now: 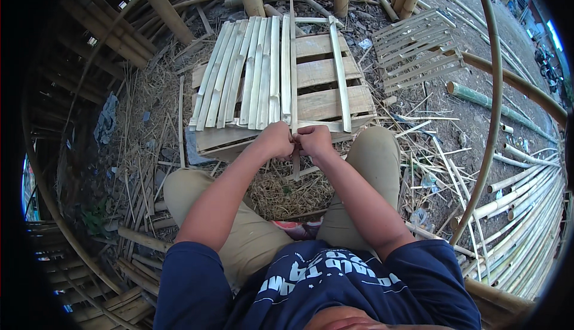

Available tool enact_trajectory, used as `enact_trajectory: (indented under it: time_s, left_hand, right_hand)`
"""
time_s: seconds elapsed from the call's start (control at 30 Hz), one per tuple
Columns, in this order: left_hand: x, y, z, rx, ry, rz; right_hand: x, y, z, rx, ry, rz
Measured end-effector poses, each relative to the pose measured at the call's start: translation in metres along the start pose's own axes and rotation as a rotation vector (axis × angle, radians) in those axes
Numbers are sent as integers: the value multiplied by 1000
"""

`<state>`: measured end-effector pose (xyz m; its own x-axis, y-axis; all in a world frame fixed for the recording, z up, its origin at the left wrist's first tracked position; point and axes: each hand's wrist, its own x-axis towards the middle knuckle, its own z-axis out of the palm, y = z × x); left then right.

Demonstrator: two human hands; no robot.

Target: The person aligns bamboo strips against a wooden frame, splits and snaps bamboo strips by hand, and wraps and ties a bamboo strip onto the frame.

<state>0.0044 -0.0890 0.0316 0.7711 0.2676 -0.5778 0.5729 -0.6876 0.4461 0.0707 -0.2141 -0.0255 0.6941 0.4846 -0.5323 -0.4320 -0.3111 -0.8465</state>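
Navy T-shirt [335, 276] fills the foreground. My left hand [276, 140] and right hand [315, 142] grip, fingers closed, a thin bamboo strip [293, 78] extending forward across the slatted wooden platform [320, 73], just beside a row of pale slats [274, 70]

Bamboo slats [274, 61] smooth w/ sl. gloss; wood platform [323, 73] rough, matt; trousers [375, 162] matt cloth.

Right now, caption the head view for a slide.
Left hand and right hand hold a thin bamboo strip beside a row of split slats on a wooden platform.
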Motion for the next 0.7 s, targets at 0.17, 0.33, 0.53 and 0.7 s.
enact_trajectory:
  time_s: [0.17, 0.33, 0.53, 0.7]
  left_hand:
    - [0, -4, 7, -140, -9, 24]
    - [-5, -8, 14, -249, -30, 6]
    - [-9, -12, 19, -407, -102, 5]
    - [-13, -16, 27, -471, -100, 15]
  right_hand:
    - [1, 3, -2, -44, 28, -17]
    - [6, 6, -1, -13, 0, 18]
    - [12, 12, -6, 74, -33, 60]
    - [9, 13, -4, 34, -42, 12]
